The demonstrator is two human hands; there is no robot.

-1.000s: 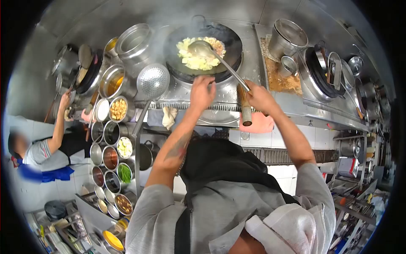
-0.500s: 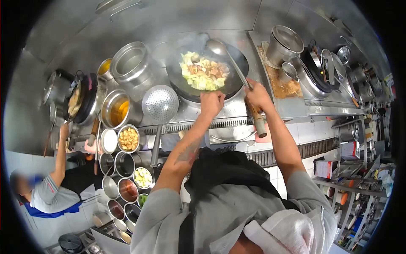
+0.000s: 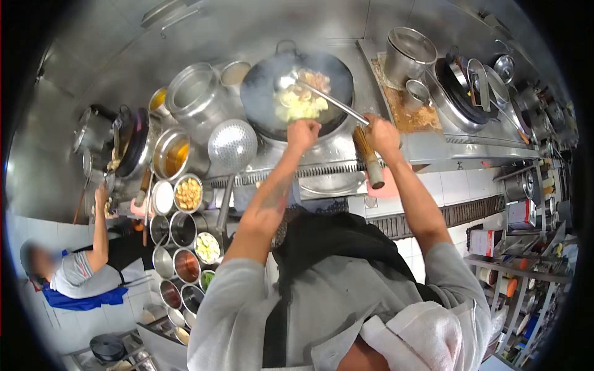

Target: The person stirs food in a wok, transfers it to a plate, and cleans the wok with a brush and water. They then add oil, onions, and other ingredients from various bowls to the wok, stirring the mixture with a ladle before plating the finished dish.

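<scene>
My left hand (image 3: 303,134) is closed at the near edge of a black wok (image 3: 257,93); the part it grips is hidden under the fingers. Chopped pale-green cabbage and brownish pieces of food (image 3: 309,106) lie in the middle of the wok, blurred by motion and steam. In my right hand (image 3: 382,135) is the long handle of a steel ladle (image 3: 337,103). The ladle's bowl sits over the left part of the food, apparently touching it. Just below my right hand, a bamboo brush (image 3: 369,157) rests on the stove's front edge.
A perforated skimmer (image 3: 232,145) lies left of the wok, near a large steel pot (image 3: 192,93) and a pot of yellow oil (image 3: 173,154). Several ingredient containers (image 3: 187,193) stand at lower left. Another person (image 3: 80,272) works at a wok there. A strainer pot (image 3: 408,52) stands right.
The ladle bowl has swung from the wok's far right rim down and left onto the food. The wok has shifted slightly away, its far handle now showing, and the food is bunched closer together.
</scene>
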